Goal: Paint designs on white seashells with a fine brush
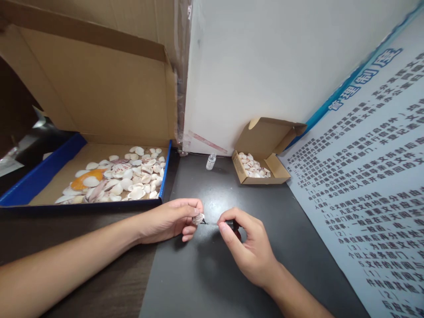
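Note:
My left hand (175, 220) pinches a small speckled seashell (198, 219) between thumb and fingers above the dark tabletop. Facing it from the right, my right hand (247, 243) is closed around a slim tool (212, 224) with a dark handle and a thin metallic shaft. The dark tip of that shaft meets the shell's right edge, or lies very close to it. Most of the handle is hidden by my fingers, so the tool's exact kind does not show.
At left, an open blue-edged cardboard box (165, 170) holds many pale shells and an orange one (86, 179). A smaller open brown box (265, 181) of shells stands at the back right. Between them is a small clear bottle (210, 161). A printed board (371, 176) borders the right side.

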`<state>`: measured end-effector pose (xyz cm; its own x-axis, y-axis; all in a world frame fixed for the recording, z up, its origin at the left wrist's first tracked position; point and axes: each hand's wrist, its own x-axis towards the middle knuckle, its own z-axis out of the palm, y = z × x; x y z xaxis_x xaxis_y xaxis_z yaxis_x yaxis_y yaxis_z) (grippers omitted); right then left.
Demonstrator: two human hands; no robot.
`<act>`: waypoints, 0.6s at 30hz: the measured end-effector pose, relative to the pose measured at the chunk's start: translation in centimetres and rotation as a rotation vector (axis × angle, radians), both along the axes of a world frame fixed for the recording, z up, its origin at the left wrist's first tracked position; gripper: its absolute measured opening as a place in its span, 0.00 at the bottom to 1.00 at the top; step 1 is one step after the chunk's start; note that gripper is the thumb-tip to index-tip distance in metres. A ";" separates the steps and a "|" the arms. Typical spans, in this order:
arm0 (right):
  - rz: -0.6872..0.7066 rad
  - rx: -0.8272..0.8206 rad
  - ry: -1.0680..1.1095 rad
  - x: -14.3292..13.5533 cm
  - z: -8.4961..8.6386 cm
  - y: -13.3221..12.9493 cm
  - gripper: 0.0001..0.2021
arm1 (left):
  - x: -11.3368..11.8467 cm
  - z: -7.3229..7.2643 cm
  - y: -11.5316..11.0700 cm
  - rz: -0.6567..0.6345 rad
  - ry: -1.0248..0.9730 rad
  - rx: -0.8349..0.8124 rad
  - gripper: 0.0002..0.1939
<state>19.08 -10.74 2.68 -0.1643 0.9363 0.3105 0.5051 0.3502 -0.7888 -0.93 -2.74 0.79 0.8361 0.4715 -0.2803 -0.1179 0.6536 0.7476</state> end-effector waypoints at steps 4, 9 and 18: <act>0.009 -0.008 -0.004 -0.1 0.0 0.0 0.07 | 0.0 0.1 0.0 0.000 0.004 0.005 0.09; 0.015 -0.017 -0.004 -0.1 0.0 0.0 0.07 | 0.0 0.0 0.0 0.002 0.008 0.004 0.10; 0.008 -0.010 -0.001 -0.1 0.1 0.0 0.07 | 0.0 0.1 0.0 0.002 0.016 0.002 0.11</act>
